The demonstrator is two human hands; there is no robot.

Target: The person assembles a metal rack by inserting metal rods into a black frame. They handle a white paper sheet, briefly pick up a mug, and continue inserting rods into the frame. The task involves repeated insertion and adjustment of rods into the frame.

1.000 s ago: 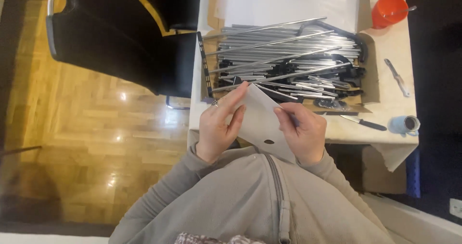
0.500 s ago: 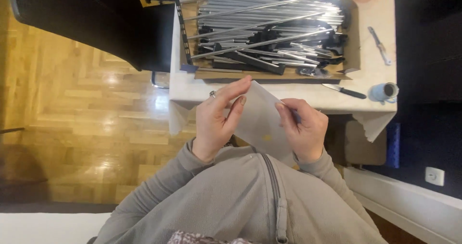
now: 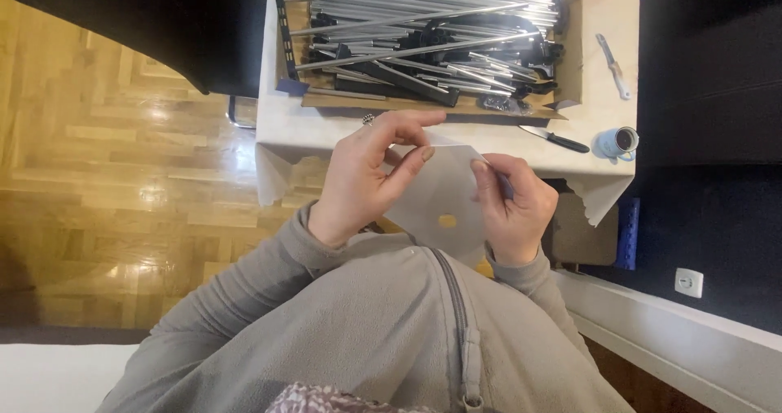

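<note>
I hold a small translucent plastic bag (image 3: pixel 440 197) with both hands, just in front of the table edge. My left hand (image 3: pixel 371 177) pinches its upper left edge between thumb and fingers. My right hand (image 3: pixel 511 205) grips its right edge. A small yellowish spot shows through the bag near its lower middle. Past the bag, an open cardboard box (image 3: pixel 570 63) on the table is filled with several grey metal rods (image 3: pixel 423 22) and black parts.
A white table (image 3: pixel 281 128) holds a black-handled knife (image 3: pixel 554 140), a roll of tape (image 3: pixel 617 142) and a small grey tool (image 3: pixel 611 54). A black chair (image 3: pixel 163 22) stands at the left over wooden parquet. A blue object (image 3: pixel 627 234) and a wall socket (image 3: pixel 688 283) lie at the right.
The view has shifted so the box sits higher in frame. My left fingers have moved along the bag's top edge; both hands still hold the bag.
</note>
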